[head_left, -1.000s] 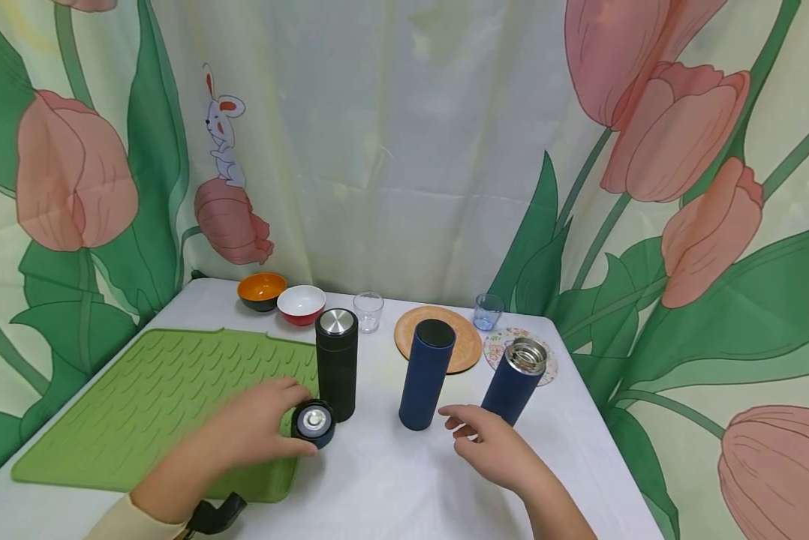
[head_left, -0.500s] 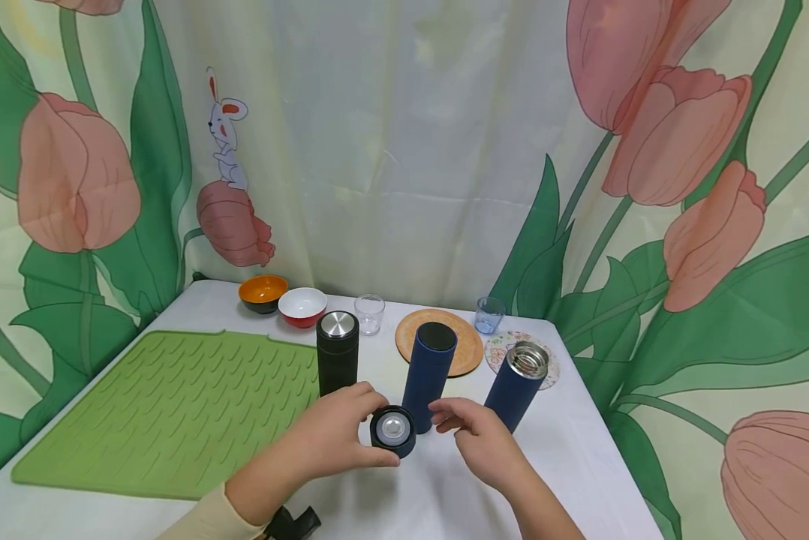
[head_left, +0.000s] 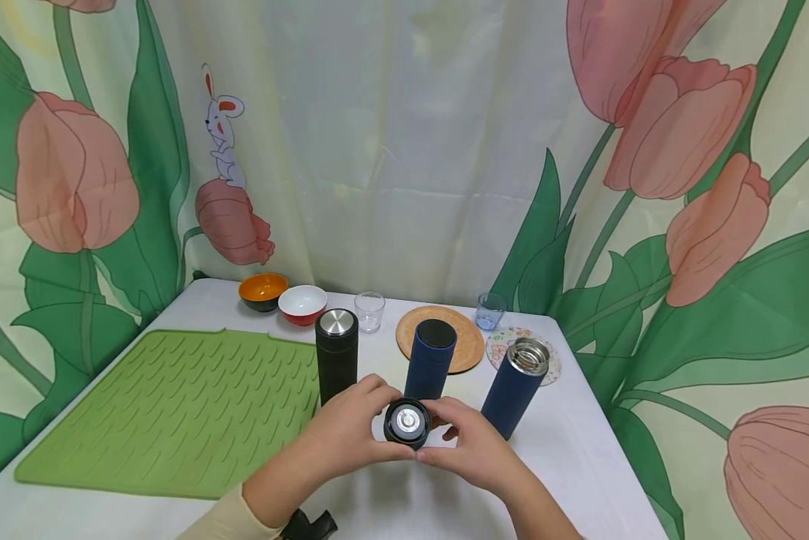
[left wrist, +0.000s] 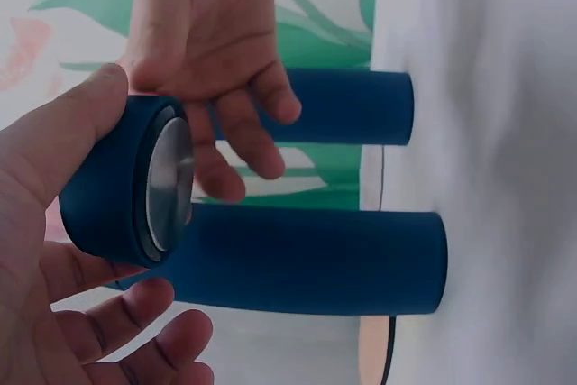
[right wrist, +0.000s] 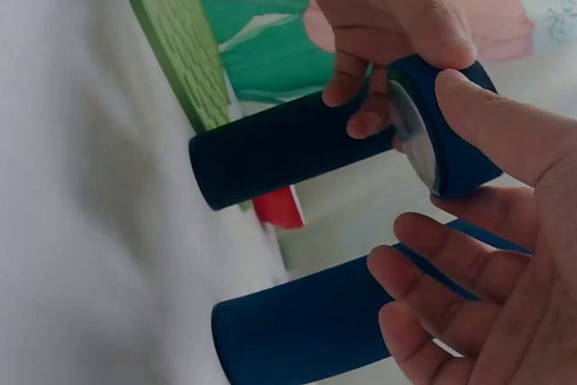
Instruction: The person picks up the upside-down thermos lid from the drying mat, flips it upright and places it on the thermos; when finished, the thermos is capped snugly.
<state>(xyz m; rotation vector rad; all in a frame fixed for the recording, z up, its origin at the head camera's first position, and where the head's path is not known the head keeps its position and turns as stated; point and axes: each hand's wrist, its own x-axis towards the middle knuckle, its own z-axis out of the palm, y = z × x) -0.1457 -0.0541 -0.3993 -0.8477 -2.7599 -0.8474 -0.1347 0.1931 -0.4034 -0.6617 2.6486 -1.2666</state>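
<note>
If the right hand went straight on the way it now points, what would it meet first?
Apart from the navy flask cap it touches, the right hand would probably meet the left hand first, which holds the cap's other side; exact depth is unclear.

Matt lid [left wrist: 104,178] — smooth metal disc [left wrist: 171,182], matt flask [head_left: 512,394] — glossy metal neck [head_left: 528,357], ridged mat [head_left: 175,412], wood-like board [head_left: 470,350].

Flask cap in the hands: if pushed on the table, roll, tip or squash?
The cap has a round side, so it would probably roll on its edge. Laid flat, it should resist tipping, being squat and wide. It's likely stiff: no dent shows where the left hand and right hand pinch it.
</note>
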